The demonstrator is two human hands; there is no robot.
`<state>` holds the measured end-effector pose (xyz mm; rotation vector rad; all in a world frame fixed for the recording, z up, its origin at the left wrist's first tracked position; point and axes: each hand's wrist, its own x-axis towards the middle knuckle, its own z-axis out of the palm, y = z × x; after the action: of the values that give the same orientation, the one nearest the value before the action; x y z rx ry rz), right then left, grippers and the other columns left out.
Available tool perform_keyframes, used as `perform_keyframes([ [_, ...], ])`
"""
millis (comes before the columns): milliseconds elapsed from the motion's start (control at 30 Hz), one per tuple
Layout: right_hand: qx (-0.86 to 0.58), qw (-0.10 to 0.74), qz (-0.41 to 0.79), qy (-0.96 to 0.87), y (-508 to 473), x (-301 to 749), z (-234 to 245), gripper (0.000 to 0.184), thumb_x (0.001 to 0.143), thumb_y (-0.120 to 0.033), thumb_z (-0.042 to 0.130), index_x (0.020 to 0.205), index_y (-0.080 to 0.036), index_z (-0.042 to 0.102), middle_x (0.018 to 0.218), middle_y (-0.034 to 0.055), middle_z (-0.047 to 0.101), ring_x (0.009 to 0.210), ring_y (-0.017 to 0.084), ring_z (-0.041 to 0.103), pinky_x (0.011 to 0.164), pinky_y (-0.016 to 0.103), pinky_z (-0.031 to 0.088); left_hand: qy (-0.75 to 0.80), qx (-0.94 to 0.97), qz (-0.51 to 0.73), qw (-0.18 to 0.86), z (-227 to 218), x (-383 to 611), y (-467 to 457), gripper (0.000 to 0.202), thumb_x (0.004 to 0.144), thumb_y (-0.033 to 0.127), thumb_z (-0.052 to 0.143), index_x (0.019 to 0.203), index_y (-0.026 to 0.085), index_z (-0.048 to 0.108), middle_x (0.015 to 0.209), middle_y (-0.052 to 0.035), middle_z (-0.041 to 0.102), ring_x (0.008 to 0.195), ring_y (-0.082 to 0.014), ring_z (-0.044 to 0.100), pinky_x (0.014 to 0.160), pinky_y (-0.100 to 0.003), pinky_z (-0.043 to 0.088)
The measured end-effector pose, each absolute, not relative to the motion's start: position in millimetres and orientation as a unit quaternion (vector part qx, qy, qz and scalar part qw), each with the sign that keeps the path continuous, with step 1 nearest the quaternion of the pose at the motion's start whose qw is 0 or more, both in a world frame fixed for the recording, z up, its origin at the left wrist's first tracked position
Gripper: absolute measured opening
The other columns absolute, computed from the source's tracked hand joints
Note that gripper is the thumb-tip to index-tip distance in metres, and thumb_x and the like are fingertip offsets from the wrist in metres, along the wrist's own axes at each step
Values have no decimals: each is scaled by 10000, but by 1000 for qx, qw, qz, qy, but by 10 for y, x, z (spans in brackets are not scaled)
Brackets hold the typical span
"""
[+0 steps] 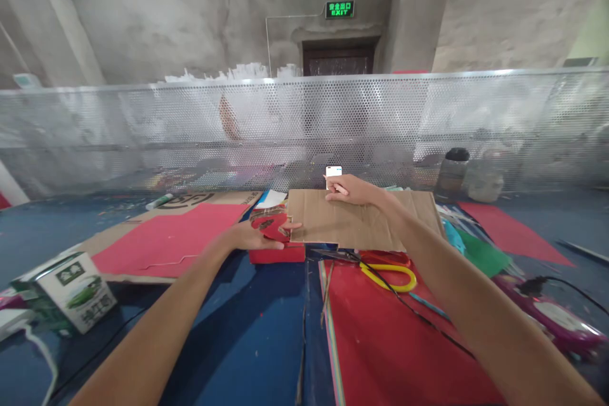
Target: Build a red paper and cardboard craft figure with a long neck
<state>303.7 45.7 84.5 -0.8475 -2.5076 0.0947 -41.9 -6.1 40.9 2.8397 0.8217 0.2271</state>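
Note:
My left hand [247, 236] is closed around a small red piece with torn brown cardboard [270, 226], its thumb low in front and one finger stretched to the right. Directly below it sits a red box-like block [276, 255]. To the right, a wide brown cardboard sheet [314, 221] spans the middle of the table. Over its top edge reaches my right hand [354, 190], loosely open, its index finger extended at a phone [334, 171] with a lit white screen. Scissors with yellow handles [399, 287] lie below the sheet.
Red paper sheets [404, 349] lie front right; another red sheet [190, 235] covers cardboard at left. A milk carton [78, 292] stands front left. A magenta device [552, 317] with a black cable is at right. Behind rises a perforated metal screen [266, 114], near a dark-capped bottle [451, 174].

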Motion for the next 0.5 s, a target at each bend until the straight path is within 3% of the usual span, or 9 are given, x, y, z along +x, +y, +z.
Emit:
perform_keyframes([
  [300,-316,265,17,-911,470,2982,858,297,876,-423,663,784,-199,491,734,-19,526,675,139,433,666,264,272,270,957,77,69,361,-460,3,554,962,563,592,1463,329,562,1496,-57,572,1495,-283,369,1240,-437,221],
  [500,-323,278,24,-904,447,2985,806,251,856,-412,695,859,-192,573,789,0,601,713,153,494,701,271,323,275,956,68,71,355,-455,14,563,967,572,575,1462,305,567,1502,-76,563,1497,-292,366,1244,-455,212],
])
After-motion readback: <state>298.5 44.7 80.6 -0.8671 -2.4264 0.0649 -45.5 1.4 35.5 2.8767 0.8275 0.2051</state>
